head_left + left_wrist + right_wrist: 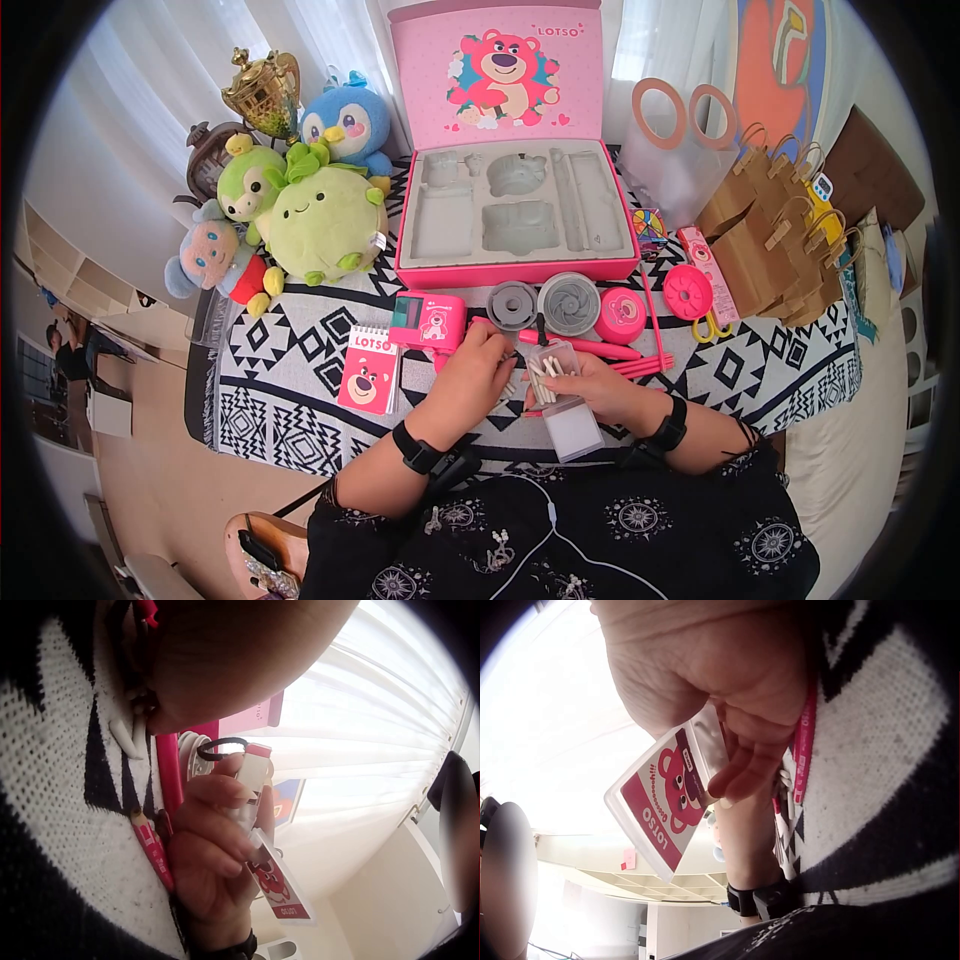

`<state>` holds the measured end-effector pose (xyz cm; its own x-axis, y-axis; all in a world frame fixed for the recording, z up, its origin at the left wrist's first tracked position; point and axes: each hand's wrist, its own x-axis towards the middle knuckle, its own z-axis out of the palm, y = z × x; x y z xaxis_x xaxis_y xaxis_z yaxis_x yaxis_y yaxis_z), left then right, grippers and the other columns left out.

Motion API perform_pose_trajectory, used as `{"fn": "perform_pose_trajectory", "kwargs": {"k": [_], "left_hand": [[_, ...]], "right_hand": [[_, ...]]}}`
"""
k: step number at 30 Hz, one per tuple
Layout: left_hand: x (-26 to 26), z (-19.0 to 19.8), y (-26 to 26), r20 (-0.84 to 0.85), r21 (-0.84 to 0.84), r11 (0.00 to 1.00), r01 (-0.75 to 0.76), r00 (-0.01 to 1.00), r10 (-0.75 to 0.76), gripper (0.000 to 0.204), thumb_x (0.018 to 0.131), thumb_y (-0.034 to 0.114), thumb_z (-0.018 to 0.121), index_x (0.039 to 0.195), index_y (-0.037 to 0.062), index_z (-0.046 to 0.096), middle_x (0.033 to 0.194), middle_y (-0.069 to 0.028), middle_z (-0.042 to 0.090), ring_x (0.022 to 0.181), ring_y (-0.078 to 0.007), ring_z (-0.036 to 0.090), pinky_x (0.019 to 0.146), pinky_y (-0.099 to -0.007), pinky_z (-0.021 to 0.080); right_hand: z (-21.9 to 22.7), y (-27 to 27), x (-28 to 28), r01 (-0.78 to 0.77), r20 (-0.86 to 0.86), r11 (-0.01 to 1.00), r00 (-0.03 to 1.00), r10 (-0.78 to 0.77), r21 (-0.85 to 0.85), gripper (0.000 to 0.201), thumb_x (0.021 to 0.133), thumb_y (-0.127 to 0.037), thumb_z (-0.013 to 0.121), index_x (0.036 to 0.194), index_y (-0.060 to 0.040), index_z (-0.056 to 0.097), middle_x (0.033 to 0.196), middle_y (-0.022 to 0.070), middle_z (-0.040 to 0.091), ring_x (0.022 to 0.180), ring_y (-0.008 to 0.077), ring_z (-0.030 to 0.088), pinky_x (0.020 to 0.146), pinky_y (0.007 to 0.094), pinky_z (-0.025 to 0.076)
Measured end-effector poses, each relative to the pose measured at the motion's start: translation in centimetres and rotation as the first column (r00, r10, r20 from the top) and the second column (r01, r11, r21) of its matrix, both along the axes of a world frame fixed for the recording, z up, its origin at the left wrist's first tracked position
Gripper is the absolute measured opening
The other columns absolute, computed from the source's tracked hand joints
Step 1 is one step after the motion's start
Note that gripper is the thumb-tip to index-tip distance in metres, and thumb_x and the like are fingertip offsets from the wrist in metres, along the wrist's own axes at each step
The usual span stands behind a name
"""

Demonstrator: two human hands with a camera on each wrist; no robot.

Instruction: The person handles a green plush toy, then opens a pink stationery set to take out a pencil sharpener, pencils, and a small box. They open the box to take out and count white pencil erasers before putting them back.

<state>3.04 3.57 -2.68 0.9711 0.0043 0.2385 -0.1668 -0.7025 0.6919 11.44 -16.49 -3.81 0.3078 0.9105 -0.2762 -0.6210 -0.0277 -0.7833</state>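
Observation:
My right hand grips a small clear box with several white sticks standing in it. Its flip lid hangs down towards me; the right wrist view shows a LOTSO bear label on it. A dark loop sticks out beside the box in the left wrist view. To the box's left, my left hand is lowered to the cloth with bent fingers. Loose white sticks lie by its fingertips; whether it pinches one cannot be told.
An open pink gift box stands behind. Around the hands lie a LOTSO notepad, a pink camera-like item, grey round parts, pink pens and yellow scissors. Plush toys sit left, paper bags right.

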Motion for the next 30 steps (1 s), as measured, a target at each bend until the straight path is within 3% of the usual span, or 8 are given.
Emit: {"fn": "perform_pose_trajectory", "kwargs": {"k": [8, 16, 19, 21, 25, 27, 30], "left_hand": [[0.1, -0.3, 0.1, 0.044, 0.017, 0.998, 0.054, 0.998, -0.055, 0.017, 0.084, 0.003, 0.064, 0.1, 0.0023, 0.06, 0.103, -0.0142, 0.056, 0.092, -0.0334, 0.06, 0.075, -0.0392, 0.051], [0.0, 0.6, -0.2, 0.025, 0.036, 0.998, 0.052, 0.998, -0.053, 0.02, 0.084, 0.001, 0.063, 0.103, 0.0053, 0.06, 0.098, -0.0137, 0.057, 0.089, -0.0344, 0.06, 0.074, -0.0393, 0.051], [0.0, 0.9, -0.3, 0.057, 0.019, 0.997, 0.074, 0.996, -0.075, 0.019, 0.084, -0.001, 0.063, 0.102, 0.0053, 0.061, 0.095, -0.0124, 0.058, 0.086, -0.031, 0.061, 0.072, -0.0376, 0.051], [0.0, 0.9, -0.4, 0.139, -0.161, 0.986, 0.052, 0.99, -0.029, 0.019, 0.083, -0.005, 0.064, 0.099, 0.0048, 0.062, 0.094, -0.0108, 0.059, 0.083, -0.0267, 0.062, 0.07, -0.035, 0.051], [-0.3, 0.8, -0.3, 0.313, -0.22, 0.975, 0.021, 0.948, 0.05, 0.02, 0.08, -0.007, 0.067, 0.096, 0.0044, 0.063, 0.095, -0.0097, 0.061, 0.082, -0.0232, 0.062, 0.069, -0.0332, 0.051], [-0.6, 1.1, -0.1, 0.441, -0.167, 0.982, 0.089, 0.897, -0.006, 0.021, 0.078, -0.007, 0.069, 0.094, 0.0042, 0.064, 0.095, -0.0104, 0.063, 0.083, -0.0232, 0.063, 0.07, -0.0327, 0.052], [-0.8, 1.2, -0.1, 0.438, -0.16, 0.968, 0.194, 0.893, -0.107, 0.019, 0.077, -0.007, 0.068, 0.092, 0.0045, 0.065, 0.097, -0.0107, 0.065, 0.084, -0.0233, 0.064, 0.072, -0.0331, 0.052]], "right_hand": [[0.2, 0.0, -0.1, 0.013, 0.011, 1.0, 1.0, -0.013, -0.023, 0.033, 0.097, -0.021, 0.058, 0.125, -0.004, 0.052, 0.104, 0.014, 0.067, 0.098, 0.0208, 0.067, 0.083, 0.0325, 0.053], [0.0, 0.0, -0.1, 0.005, 0.002, 1.0, 1.0, -0.005, -0.001, 0.027, 0.099, -0.017, 0.055, 0.124, -0.0061, 0.053, 0.103, 0.0106, 0.068, 0.096, 0.0172, 0.067, 0.082, 0.03, 0.054], [-0.1, 0.0, -0.1, 0.008, 0.009, 1.0, 1.0, -0.008, 0.008, 0.027, 0.099, -0.017, 0.055, 0.123, -0.006, 0.054, 0.103, 0.0105, 0.068, 0.096, 0.0172, 0.067, 0.082, 0.03, 0.054], [0.1, 0.0, -0.2, 0.012, 0.006, 1.0, 1.0, -0.012, 0.009, 0.027, 0.099, -0.017, 0.055, 0.123, -0.0058, 0.053, 0.103, 0.0106, 0.068, 0.096, 0.0173, 0.067, 0.082, 0.0301, 0.054], [0.2, 0.0, -0.1, 0.005, 0.017, 1.0, 1.0, -0.005, 0.005, 0.026, 0.099, -0.016, 0.055, 0.123, -0.0048, 0.054, 0.103, 0.0099, 0.068, 0.097, 0.0169, 0.067, 0.084, 0.0307, 0.053], [0.4, 0.0, -0.3, 0.003, 0.053, 1.0, 0.999, -0.003, 0.004, 0.025, 0.099, -0.015, 0.054, 0.122, -0.0043, 0.055, 0.103, 0.0093, 0.068, 0.097, 0.0163, 0.066, 0.085, 0.0308, 0.052], [0.5, 0.0, -0.4, -0.01, 0.123, 1.0, 0.992, 0.01, 0.005, 0.024, 0.1, -0.015, 0.053, 0.121, -0.0034, 0.056, 0.103, 0.0082, 0.068, 0.097, 0.0152, 0.066, 0.087, 0.0306, 0.052]]}}
